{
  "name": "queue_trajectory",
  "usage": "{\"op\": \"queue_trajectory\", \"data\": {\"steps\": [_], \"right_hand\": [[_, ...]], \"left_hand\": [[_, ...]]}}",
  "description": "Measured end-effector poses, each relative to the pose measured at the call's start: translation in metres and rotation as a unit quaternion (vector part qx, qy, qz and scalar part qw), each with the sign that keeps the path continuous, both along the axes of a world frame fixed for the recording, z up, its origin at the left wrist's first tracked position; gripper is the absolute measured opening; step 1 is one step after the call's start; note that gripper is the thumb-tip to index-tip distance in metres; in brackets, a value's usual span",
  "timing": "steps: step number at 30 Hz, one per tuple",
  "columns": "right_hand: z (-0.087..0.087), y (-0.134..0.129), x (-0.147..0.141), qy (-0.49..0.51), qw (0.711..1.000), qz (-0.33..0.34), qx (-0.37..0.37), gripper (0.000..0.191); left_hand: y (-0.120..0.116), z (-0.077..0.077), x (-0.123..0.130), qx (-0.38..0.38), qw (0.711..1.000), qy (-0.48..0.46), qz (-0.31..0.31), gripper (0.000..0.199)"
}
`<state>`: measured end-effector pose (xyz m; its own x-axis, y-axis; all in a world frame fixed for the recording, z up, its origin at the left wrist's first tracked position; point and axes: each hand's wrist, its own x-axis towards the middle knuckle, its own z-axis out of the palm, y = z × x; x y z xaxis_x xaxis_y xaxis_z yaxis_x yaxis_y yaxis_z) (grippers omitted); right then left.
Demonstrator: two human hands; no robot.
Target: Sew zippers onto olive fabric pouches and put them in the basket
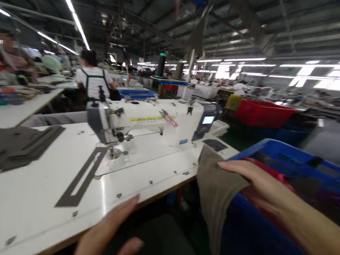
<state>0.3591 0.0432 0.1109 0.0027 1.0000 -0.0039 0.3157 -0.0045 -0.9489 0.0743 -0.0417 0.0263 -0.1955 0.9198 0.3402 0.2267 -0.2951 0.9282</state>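
A piece of grey-brown fabric (216, 190) hangs from my right hand (245, 176), its thumb lying over the cloth at the table's right end beside a blue bin. My left hand (111, 229) is low in front, at the front edge of the white sewing table (45, 180), thumb and fingers apart and nothing between them. On the table stands a white sewing machine (150, 118). A dark frame-shaped fabric piece (77, 183) with a long slot lies by its needle. Farther left is a stack of dark fabric pieces (12, 146).
The blue bin (274, 147) stands at the right, with red and dark items in it. Behind it is a red bin (262, 113). Pink-handled thread snips (169, 118) rest on the machine arm. A co-worker (93, 76) sits beyond the machine; another person (12, 54) is far left.
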Motion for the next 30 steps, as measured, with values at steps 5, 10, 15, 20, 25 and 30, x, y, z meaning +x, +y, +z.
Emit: {"op": "queue_trajectory", "data": {"steps": [5,10,15,20,25,30], "right_hand": [[-0.037,0.003,-0.134,0.256,0.924,0.227,-0.172,0.037],[-0.064,0.01,-0.158,0.088,0.973,0.214,0.009,0.043],[-0.082,0.009,-0.152,-0.135,0.924,0.227,0.275,0.021],[-0.076,-0.002,-0.157,-0.231,0.817,0.33,0.414,0.016],[-0.068,0.0,-0.159,-0.269,0.782,0.375,0.42,0.004],[-0.068,-0.001,-0.157,-0.254,0.788,0.398,0.396,0.011]], "left_hand": [[0.0,-0.008,0.006,-0.053,0.997,-0.014,-0.05,0.049],[-0.003,-0.015,-0.023,-0.136,0.92,-0.338,-0.148,0.049],[-0.012,-0.016,-0.038,-0.155,0.896,-0.378,-0.173,0.048],[-0.013,-0.013,-0.044,-0.195,0.905,-0.298,-0.234,0.042],[-0.013,-0.011,-0.054,-0.222,0.912,-0.21,-0.275,0.041],[-0.011,-0.002,-0.061,-0.25,0.915,-0.147,-0.279,0.047]]}}
